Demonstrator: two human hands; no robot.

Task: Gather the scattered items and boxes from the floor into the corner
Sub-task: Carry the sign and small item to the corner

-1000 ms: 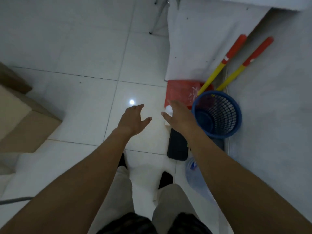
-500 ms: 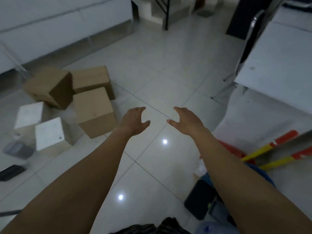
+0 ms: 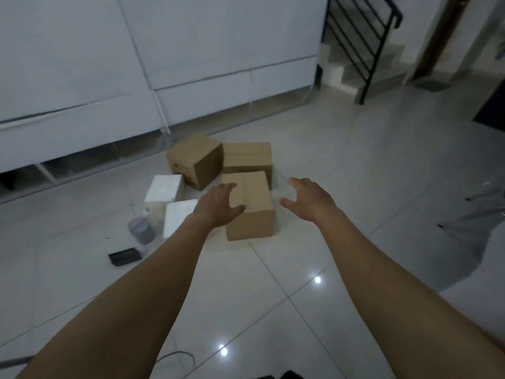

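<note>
Three brown cardboard boxes lie together on the tiled floor: a near one, one behind it and a tilted one to the left. Two white blocks lie left of them, with a grey can and a flat black item nearer me. My left hand is stretched out in front of the near box, fingers spread, holding nothing. My right hand reaches out to the right of that box, also empty and spread.
A white wall with a low ledge runs behind the boxes. A black stair railing and steps stand at the back right. A dark cable lies on the floor near my feet. Metal chair legs show at the right edge.
My view has swung left from the blue basket corner toward the boxes, which now sit centred and closer. Both hands stay outstretched and empty.
</note>
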